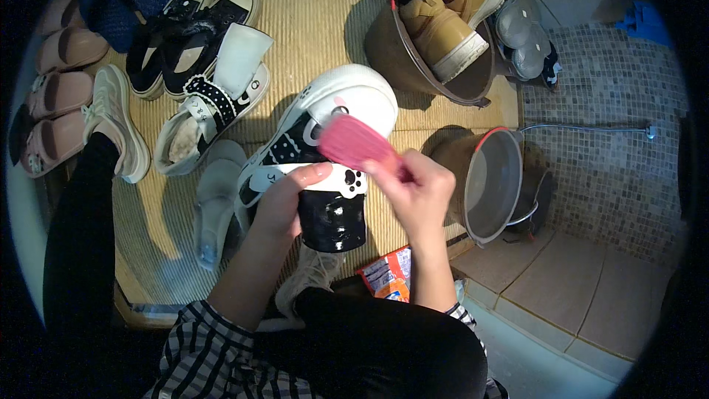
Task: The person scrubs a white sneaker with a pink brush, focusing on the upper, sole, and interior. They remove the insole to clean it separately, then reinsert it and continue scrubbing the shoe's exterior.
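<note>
A black-and-white sneaker (pixel 354 88) with a polka-dot panel, a paw-print strap and a round white toe is in front of me. My left hand (pixel 285 197) grips it by the strap, thumb on top. My right hand (pixel 418 194) holds a pink brush (pixel 354 141), blurred, over the upper near the toe; whether its bristles touch the shoe I cannot tell. The matching sneaker (pixel 207 113) lies to the left, with a white pad-like piece (pixel 242 58) on it. Below it is a pale insole-shaped item (pixel 219 199).
Black canvas shoes (pixel 188 39) and pink slippers (pixel 63 94) stand at the left on the ribbed mat (pixel 310 22). A bucket (pixel 382 50) holds tan shoes (pixel 443 22); a second bucket (pixel 493 183) lies on the right. A printed packet (pixel 390 277) is beside my right forearm.
</note>
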The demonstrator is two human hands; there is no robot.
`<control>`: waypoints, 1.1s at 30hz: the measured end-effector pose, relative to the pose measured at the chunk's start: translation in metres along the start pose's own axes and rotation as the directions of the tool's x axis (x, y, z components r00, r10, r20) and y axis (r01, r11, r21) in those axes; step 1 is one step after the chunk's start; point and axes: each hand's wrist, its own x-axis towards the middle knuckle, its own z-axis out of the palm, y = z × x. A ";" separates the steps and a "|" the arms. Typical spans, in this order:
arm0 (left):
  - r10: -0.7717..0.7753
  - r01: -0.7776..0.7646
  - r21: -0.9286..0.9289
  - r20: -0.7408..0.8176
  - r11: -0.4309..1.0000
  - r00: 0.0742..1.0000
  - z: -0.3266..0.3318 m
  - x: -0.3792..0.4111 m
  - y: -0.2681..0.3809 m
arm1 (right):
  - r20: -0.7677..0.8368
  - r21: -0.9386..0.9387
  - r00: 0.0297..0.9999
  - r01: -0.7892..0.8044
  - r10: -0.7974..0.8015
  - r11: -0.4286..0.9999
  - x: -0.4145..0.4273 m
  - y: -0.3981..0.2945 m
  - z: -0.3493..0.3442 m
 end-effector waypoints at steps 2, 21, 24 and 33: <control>0.025 -0.025 -0.002 0.034 1.000 0.999 0.009 -0.005 0.012 | 0.003 0.070 0.983 -0.183 0.183 0.981 -0.010 0.026 -0.007; 0.198 -0.197 -0.025 0.193 0.980 0.961 -0.012 -0.004 0.005 | -0.045 0.395 0.964 -0.223 0.261 0.891 -0.013 0.021 -0.035; 0.129 -0.128 -0.020 0.033 0.992 0.991 -0.001 -0.012 0.002 | 0.020 0.152 0.986 -0.164 0.163 0.975 0.010 -0.021 -0.035; 0.094 -0.094 0.006 0.048 0.996 0.994 -0.024 -0.004 0.006 | 0.091 0.369 0.930 -0.363 0.356 0.855 -0.027 0.023 -0.033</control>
